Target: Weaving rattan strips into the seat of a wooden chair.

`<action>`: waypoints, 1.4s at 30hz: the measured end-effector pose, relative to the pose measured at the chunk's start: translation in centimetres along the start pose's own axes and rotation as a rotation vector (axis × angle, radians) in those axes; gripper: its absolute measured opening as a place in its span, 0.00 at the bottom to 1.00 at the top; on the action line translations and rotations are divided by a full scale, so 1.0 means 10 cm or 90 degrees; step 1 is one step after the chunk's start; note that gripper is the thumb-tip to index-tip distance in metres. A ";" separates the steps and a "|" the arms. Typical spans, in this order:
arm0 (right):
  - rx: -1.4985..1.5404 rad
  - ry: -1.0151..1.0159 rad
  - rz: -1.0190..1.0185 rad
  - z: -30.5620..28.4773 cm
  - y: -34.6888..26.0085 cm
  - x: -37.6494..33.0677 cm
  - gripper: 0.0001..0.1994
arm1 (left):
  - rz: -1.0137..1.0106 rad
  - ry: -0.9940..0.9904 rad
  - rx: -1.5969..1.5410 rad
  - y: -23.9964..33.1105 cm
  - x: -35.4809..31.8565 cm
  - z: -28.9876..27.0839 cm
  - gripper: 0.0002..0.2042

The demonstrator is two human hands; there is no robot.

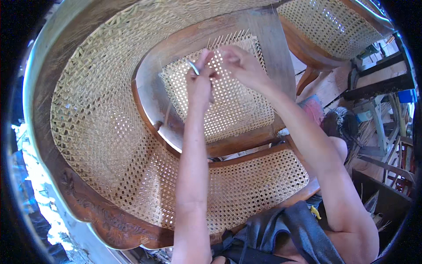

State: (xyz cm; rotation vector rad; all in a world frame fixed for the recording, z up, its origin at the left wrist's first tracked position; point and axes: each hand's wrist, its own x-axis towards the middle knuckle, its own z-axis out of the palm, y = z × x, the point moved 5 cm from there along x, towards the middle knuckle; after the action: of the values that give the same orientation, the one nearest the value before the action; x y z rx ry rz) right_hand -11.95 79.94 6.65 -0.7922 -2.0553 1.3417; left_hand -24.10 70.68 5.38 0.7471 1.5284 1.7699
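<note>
A wooden seat (268,42) holds a panel of woven cane (237,110) at its middle, with loose cane ends (226,38) standing up in a row along the far edge. Over the panel's far half, my left hand (201,83) is closed around a slim, shiny metal tool (193,67); its full shape is hidden by the fingers. Close beside it on the right, my right hand (241,64) is raised with its fingers bent together. Whatever those fingers pinch, if anything, is too blurred to make out.
The chair's curved cane back (101,119) wraps around the left and near sides, edged by a carved wooden frame (105,224). Another cane-panelled wooden piece (307,53) stands at the far right. Wooden stands (378,119) and loose strands (367,132) are at right.
</note>
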 end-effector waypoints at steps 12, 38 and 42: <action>0.022 0.024 0.022 -0.19 0.13 -1.06 0.26 | -0.100 -0.133 -0.213 -0.14 -0.51 0.65 0.30; 0.045 0.058 -0.101 -0.37 0.09 -0.23 0.11 | 0.291 0.025 0.440 0.64 -0.33 0.29 0.15; -0.132 0.101 -0.150 -0.42 -0.02 -0.19 0.09 | 0.062 -0.126 0.383 0.44 -0.14 0.25 0.12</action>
State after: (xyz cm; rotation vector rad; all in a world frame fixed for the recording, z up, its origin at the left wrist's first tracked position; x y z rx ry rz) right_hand -7.68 81.07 8.02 -0.6925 -2.1076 0.9201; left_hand -21.82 70.64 10.06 1.2623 1.9257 1.2435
